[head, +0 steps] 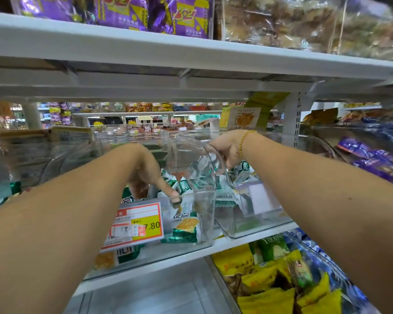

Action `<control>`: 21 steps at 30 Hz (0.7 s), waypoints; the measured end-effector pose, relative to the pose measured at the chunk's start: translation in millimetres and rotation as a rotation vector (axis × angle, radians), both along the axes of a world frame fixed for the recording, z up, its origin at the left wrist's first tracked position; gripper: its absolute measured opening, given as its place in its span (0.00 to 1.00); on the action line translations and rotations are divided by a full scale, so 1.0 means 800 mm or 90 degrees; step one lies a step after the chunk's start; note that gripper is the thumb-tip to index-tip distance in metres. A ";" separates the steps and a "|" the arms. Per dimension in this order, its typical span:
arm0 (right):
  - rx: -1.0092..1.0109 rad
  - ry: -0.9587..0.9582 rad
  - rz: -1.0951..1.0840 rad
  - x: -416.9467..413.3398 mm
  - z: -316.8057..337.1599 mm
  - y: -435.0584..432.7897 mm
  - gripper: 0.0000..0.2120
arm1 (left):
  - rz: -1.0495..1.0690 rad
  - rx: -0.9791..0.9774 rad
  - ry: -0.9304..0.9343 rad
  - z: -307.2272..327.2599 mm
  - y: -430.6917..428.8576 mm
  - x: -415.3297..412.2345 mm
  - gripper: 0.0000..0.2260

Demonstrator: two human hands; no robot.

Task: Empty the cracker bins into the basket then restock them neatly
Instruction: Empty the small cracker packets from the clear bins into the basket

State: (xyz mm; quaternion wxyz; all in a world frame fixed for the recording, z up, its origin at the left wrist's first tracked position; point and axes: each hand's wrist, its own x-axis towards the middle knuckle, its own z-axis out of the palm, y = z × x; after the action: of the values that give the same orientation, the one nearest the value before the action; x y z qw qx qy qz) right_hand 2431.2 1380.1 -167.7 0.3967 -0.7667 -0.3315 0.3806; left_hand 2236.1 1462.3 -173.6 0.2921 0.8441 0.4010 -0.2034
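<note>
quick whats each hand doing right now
left hand: curled in the clear bin, thumb at its front wall; grip hidden, cannot tell
right hand: fingers curled down by the cracker packets; cannot tell

Open room above both bins (204,214), capped by upper shelf (145,48); sideways passage barred by curved clear wall (211,159) between them; front rims low.

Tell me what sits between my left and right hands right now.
In the head view, a curved clear bin wall stands between the left hand and right hand, with green cracker packets heaped low beside it.
</note>
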 end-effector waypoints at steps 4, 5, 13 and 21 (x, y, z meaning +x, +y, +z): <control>-0.009 -0.054 -0.049 0.008 -0.006 0.009 0.24 | -0.009 0.030 -0.001 -0.003 0.006 0.002 0.31; -0.005 -0.061 -0.051 0.008 -0.006 0.011 0.27 | -0.012 0.041 0.003 -0.003 0.007 0.004 0.27; -0.031 -0.065 -0.051 0.004 -0.008 0.002 0.33 | -0.024 0.108 0.004 -0.006 0.002 0.001 0.09; -0.058 -0.018 -0.070 0.011 -0.015 0.019 0.36 | 0.057 0.107 -0.131 -0.001 -0.003 -0.001 0.18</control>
State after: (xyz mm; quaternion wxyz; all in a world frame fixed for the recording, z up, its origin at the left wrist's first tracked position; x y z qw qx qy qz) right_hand 2439.7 1395.1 -179.4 0.3772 -0.8062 -0.2769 0.3620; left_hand 2235.6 1459.5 -174.7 0.2685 0.8632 0.4219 -0.0684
